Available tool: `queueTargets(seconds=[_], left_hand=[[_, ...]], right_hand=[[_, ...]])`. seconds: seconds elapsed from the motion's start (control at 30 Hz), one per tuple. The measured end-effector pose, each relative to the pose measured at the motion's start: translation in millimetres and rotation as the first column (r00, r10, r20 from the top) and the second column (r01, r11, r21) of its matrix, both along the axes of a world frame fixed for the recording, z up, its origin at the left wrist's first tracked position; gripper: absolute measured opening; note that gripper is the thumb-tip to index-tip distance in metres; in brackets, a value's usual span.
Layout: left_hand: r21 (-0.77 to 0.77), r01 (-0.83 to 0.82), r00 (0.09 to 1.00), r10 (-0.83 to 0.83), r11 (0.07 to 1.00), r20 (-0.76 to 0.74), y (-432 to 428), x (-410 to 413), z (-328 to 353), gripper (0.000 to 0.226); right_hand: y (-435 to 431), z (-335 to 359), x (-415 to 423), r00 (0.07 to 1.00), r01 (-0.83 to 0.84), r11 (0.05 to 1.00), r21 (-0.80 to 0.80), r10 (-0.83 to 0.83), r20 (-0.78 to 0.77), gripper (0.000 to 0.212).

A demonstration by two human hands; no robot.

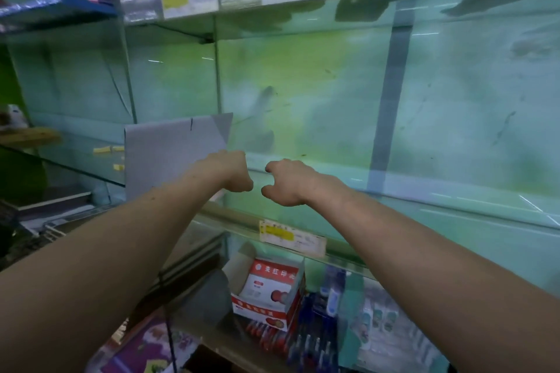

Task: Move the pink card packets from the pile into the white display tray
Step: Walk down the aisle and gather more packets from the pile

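– Looking for the pink card packets: where are they?
– None shows, nor any pile. They may be hidden behind the hands, but I cannot tell. The nearest task thing is a pale grey-white upright cardboard panel (169, 154), which I take for the back wall of the white display tray, standing on the clear glass shelf (409, 203).
– And the hands?
– The left hand (231, 171) sits at the panel's right edge, fingers curled down out of sight; whether it grips anything I cannot tell. The right hand (291, 183) is just beside it, not touching, thumb and forefinger hooked with a gap between them and nothing visible in it.
– How would the packets handle?
– Light, thin, probably bendy, and slick if film-wrapped, I judge. Pinch a small stack by its long edges, thumb on top, fingers beneath, and keep it square so it slides in flat.
– And below?
– A red and white cardboard box (272, 291) and blue pens (315, 330) on the lower shelf
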State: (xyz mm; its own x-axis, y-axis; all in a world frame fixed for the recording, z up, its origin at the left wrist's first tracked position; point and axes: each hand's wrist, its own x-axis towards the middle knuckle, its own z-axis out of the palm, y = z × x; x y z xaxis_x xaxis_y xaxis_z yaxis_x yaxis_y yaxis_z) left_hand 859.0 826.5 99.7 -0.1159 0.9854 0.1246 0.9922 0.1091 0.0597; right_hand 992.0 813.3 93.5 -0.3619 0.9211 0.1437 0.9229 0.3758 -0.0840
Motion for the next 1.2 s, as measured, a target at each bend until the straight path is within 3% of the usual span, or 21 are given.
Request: queueTargets(seconds=[0.1,0.5,0.73,0.9,1.07,1.2], left_hand=[[-0.042,0.031,0.999,-0.03,0.999,0.018,6,-18,-2,0.05],[-0.117,0.15,0.98,-0.132,0.982,0.148,33,-50,-25,0.055],[-0.103,0.227,0.973,-0.221,0.969,0.058,38,-42,-18,0.028],[0.082,0.28,0.959,-0.274,0.957,-0.074,28,-32,-18,0.025],[0.275,0.272,0.946,-0.308,0.922,0.1,23,-29,-13,0.032],[0.393,0.267,0.801,-0.429,0.88,0.417,22,-21,-3,0.035]], right_hand=[[1,-3,-25,1.0,-0.022,1.0,-0.02,0.022,0.0,0.047],[1,-13,-66,0.999,-0.04,0.994,-0.099,0.036,-0.039,0.054],[-1,-13,-62,1.0,0.006,0.993,-0.115,-0.009,-0.019,0.054],[2,-12,-49,0.997,0.069,0.988,-0.138,-0.066,0.024,0.049],[1,-9,-29,0.994,0.098,0.982,-0.161,-0.104,-0.033,0.053],[0,-6,-15,0.966,0.138,0.981,-0.135,-0.164,-0.201,0.056]])
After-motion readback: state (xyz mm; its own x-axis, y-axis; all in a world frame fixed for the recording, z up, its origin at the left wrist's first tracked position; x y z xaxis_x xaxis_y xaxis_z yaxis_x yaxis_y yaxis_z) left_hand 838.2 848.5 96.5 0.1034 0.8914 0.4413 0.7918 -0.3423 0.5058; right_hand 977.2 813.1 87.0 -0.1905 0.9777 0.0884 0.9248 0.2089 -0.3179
